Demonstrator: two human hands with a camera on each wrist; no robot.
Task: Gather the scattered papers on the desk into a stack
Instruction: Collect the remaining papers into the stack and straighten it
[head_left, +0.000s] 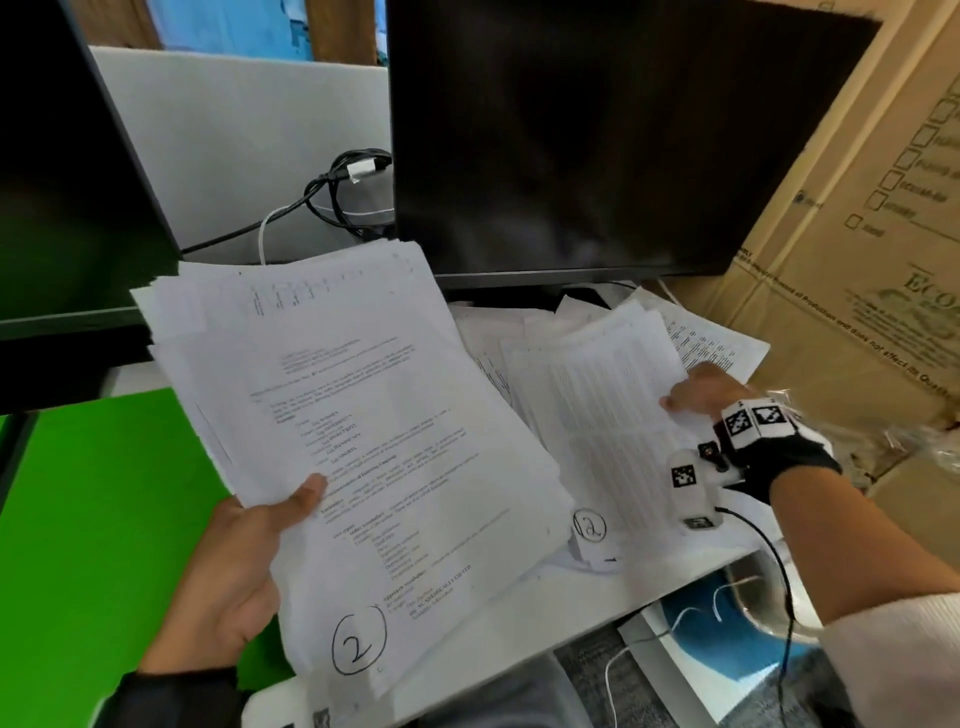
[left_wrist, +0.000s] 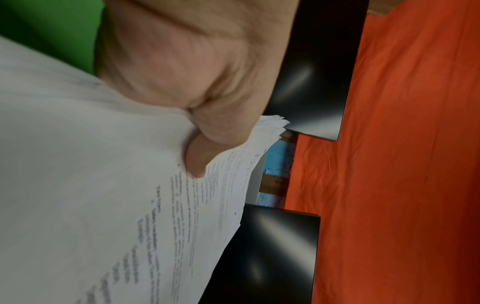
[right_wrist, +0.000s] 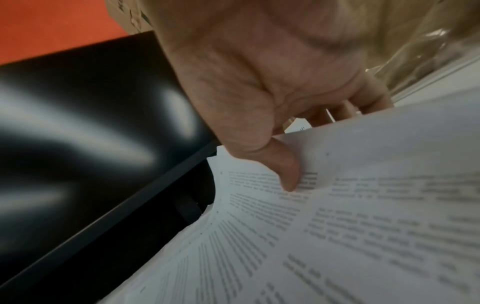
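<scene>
Thick stack of white printed papers (head_left: 358, 441) pinched by left hand (head_left: 234, 566); right hand (head_left: 698, 389), at 3 o'clock, pinches smaller white printed sheaf (head_left: 602, 400) over tabletop (head_left: 587, 592).

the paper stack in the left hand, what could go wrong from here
1. The left hand pinches the paper stack at one edge only, thumb on top; its sheets are already fanned, so some may slide out.
2. The right hand grips a second bundle by its edge; the sheets bow in the right wrist view and could crease or slip.
3. More loose sheets lie under the monitor beside the cardboard box and might be missed.
</scene>
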